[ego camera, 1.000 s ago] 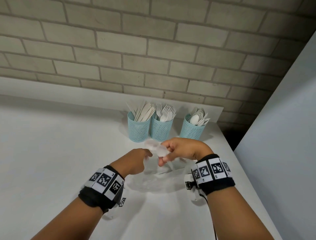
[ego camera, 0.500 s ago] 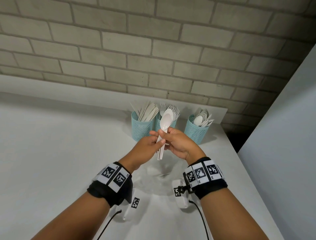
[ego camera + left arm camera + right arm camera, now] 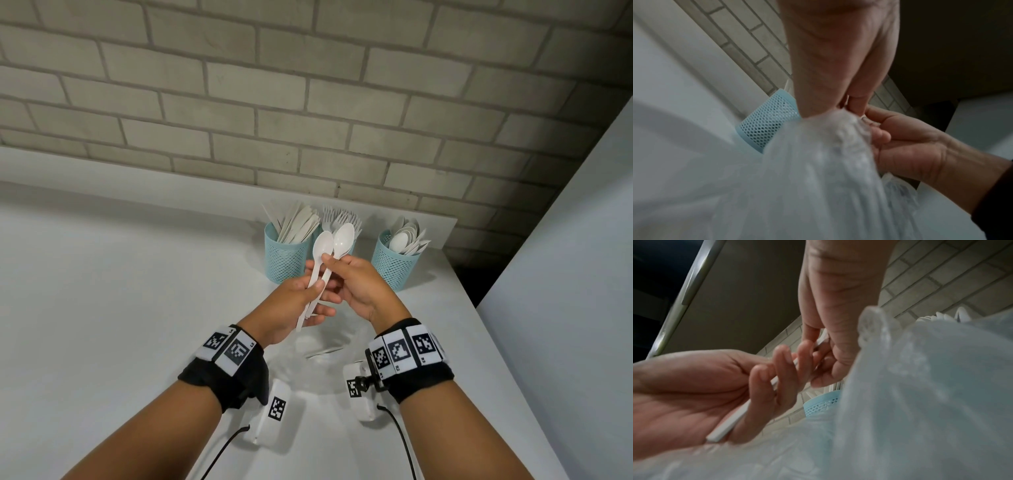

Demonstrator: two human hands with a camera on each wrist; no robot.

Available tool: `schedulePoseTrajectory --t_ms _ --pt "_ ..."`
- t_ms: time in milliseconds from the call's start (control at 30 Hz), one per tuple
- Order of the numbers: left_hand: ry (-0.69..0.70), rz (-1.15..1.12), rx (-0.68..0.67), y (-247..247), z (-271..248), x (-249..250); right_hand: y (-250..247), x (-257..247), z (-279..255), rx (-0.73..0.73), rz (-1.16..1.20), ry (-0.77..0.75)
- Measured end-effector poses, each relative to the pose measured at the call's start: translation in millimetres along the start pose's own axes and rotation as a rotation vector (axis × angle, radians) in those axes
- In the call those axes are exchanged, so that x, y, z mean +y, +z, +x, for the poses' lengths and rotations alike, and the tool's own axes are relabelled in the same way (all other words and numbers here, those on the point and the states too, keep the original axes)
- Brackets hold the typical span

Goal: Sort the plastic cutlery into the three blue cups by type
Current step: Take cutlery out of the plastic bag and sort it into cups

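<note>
Above both hands' grip, left hand and right hand pinch two spoons, bowls up

Materials, quick notes

Two spoons: white plastic, smooth, slight gloss on bowls. Cups: pale blue plastic mesh, matt, perforated. Bag: thin clear film, crinkled, semi-gloss. Counter: white, smooth, matt. Wall: grey brick, rough, matt w/ recessed mortar. Wristbands: black cloth, printed white tags.
</note>
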State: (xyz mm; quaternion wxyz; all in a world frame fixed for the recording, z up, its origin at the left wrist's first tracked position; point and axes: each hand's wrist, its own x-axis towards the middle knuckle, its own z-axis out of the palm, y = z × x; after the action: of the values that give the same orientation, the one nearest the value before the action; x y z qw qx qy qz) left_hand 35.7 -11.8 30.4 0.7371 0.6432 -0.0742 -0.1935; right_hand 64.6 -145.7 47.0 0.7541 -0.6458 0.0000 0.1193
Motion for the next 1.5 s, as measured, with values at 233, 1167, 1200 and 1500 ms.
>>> schedulePoseTrajectory --t_ms 233,1167,1200,1500 --pt "0.021 0.023 0.028 3 4 -5 5 2 3 0.14 -0.196 -0.052" --pt "-0.088 0.024 0.045 1 3 -6 -5 0 5 0.227 -0.035 -0.148" --pt "-0.096 0.044 0.015 0 2 -7 -5 -2 6 0.217 -0.03 -0.165" --pt "-0.197 -0.071 -0.131 8 1 -4 9 -2 -7 -0.059 -0.088 -0.163"
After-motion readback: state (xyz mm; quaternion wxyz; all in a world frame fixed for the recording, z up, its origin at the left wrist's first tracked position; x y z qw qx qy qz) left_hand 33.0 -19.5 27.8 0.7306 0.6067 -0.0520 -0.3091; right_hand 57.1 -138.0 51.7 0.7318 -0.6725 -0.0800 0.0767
